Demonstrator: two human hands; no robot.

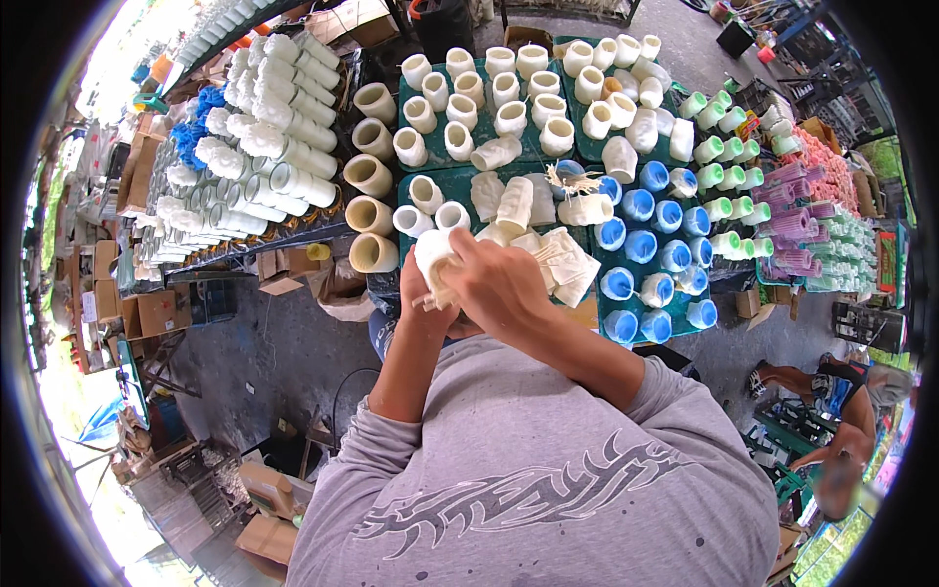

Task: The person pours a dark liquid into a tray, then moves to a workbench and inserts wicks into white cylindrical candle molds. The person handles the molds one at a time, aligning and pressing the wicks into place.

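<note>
In front of my chest I hold a white, hollow, wax-like cylinder (433, 251). My left hand (423, 301) is wrapped around its left and lower side. My right hand (501, 282) is closed against its right side, fingers bent at the cylinder; whether they pinch some small piece is hidden. Beside my right hand lies a pile of off-white flat pieces with thin strands (565, 262). Just beyond my hands, similar cream cylinders stand and lie on a green tray (445, 181), some of them on their sides. A bundle of pale strands (572, 180) rests among them.
Blue-filled white cups (641, 245) stand in rows to the right, with green-and-white cylinders (724, 178) and purple ones (787, 220) farther off. Larger cream cylinders (370, 176) line the left. White candle-like pillars (284, 117) crowd the left table. Another person (849, 416) bends at lower right.
</note>
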